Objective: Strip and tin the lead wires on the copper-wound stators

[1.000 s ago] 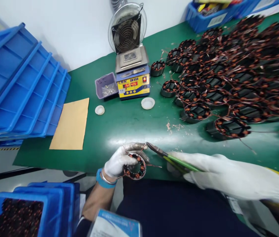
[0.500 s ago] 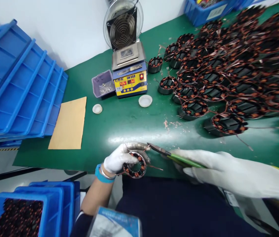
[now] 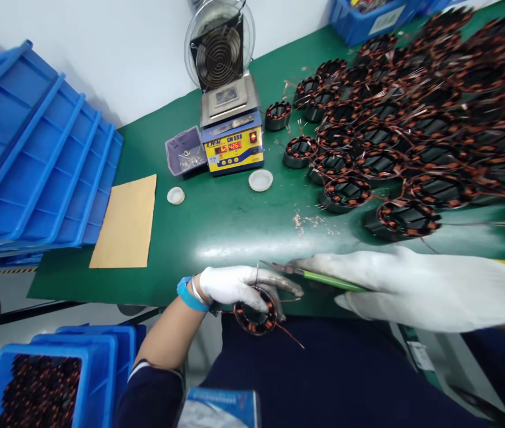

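Observation:
My left hand (image 3: 241,286), in a white glove with greyed fingertips, grips a copper-wound motor stator (image 3: 256,324) at the table's front edge. Loose wire ends stick out from the ring, one pointing up and others to the right. My right hand (image 3: 363,282), also gloved, is closed around green-handled cutting pliers (image 3: 323,279). The pliers' tip points left and lies close to the upright wire above the stator; whether it touches the wire I cannot tell. Copper wire clippings (image 3: 310,222) lie on the green table beyond my hands.
Many stators (image 3: 386,163) crowd the table's right side. A yellow-fronted solder pot (image 3: 233,148) with a fan (image 3: 219,56) stands at the back, beside a purple tray (image 3: 185,151) and white dishes (image 3: 260,180). Blue crates (image 3: 24,154) are stacked left, near cardboard (image 3: 125,223).
My left hand has shifted right and slightly down with the stator, its fingers now extending further right. The pliers have tilted flatter, their tip a little further left.

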A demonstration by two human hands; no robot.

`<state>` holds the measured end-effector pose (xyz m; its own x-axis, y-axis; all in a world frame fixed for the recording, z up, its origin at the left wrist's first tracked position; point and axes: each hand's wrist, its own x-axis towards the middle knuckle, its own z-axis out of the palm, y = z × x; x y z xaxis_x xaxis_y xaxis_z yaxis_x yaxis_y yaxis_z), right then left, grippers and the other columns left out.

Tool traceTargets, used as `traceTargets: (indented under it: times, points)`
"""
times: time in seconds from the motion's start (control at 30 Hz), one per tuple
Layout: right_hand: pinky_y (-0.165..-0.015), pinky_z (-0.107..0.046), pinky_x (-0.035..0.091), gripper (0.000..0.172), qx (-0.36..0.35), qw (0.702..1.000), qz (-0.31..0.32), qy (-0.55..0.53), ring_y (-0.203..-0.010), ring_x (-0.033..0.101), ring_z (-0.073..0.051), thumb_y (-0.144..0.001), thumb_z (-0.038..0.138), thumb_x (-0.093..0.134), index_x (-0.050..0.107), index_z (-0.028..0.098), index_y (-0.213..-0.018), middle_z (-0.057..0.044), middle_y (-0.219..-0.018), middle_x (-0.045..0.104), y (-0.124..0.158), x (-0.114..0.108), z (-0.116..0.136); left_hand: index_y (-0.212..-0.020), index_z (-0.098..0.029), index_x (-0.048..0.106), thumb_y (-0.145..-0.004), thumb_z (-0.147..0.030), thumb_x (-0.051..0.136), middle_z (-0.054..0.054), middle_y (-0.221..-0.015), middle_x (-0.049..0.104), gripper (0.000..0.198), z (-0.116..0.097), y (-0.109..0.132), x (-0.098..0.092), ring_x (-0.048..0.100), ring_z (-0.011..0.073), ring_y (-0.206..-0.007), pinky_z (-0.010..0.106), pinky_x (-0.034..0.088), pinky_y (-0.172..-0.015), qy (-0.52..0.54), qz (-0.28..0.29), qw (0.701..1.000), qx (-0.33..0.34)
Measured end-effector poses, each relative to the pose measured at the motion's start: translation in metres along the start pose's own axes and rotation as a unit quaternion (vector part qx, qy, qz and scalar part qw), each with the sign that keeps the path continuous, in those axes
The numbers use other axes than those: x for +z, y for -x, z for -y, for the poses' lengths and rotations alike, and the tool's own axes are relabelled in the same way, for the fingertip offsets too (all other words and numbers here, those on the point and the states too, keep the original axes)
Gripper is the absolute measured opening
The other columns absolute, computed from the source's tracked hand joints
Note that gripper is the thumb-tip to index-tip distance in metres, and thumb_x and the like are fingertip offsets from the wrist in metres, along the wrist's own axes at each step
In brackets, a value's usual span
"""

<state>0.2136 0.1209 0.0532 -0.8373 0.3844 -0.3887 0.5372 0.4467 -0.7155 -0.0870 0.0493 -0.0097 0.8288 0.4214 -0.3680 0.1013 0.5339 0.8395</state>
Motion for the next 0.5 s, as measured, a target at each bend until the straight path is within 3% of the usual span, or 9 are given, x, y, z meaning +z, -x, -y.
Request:
traceTargets:
  times: [0.13, 0.3, 0.5]
  points:
    - [-0.118, -0.055, 0.062, 0.074, 0.018, 0.999, 0.046, 0.009, -0.144, 0.07, -0.039, -0.092, 0.047, 0.051, 0.07, 0.03, -0.162, -0.006, -0.153, 0.075, 0.0, -0.004, -0.002, -0.159, -0.018, 0.065, -0.081, -0.059, 0.091, 0.012, -0.11, 0.084, 0.091, -0.001, -0.008, -0.004, 0.078, 0.0346, -0.106, 0.048, 0.061, -0.099, -0.046, 0.036, 0.998, -0.035]
    - [-0.107, -0.048, 0.067, 0.068, 0.021, 0.998, 0.051, 0.008, -0.13, 0.079, -0.037, -0.091, 0.047, 0.053, 0.075, 0.033, -0.154, -0.004, -0.141, 0.082, 0.003, -0.005, -0.005, -0.169, -0.012, 0.054, -0.08, -0.057, 0.089, 0.012, -0.11, 0.083, 0.106, -0.008, -0.013, -0.003, 0.078, 0.0361, -0.106, 0.049, 0.062, -0.1, -0.071, 0.046, 0.995, -0.055]
    - [-0.102, -0.04, 0.067, 0.06, 0.03, 0.999, 0.011, -0.027, -0.121, 0.082, -0.034, -0.094, 0.045, 0.054, 0.083, 0.033, -0.145, -0.002, -0.136, 0.084, 0.006, 0.0, -0.009, -0.128, -0.021, 0.086, -0.071, -0.053, 0.091, 0.007, -0.092, 0.085, 0.065, -0.026, -0.014, 0.004, 0.075, 0.0391, -0.12, 0.046, 0.06, -0.106, -0.107, 0.004, 0.994, -0.006]
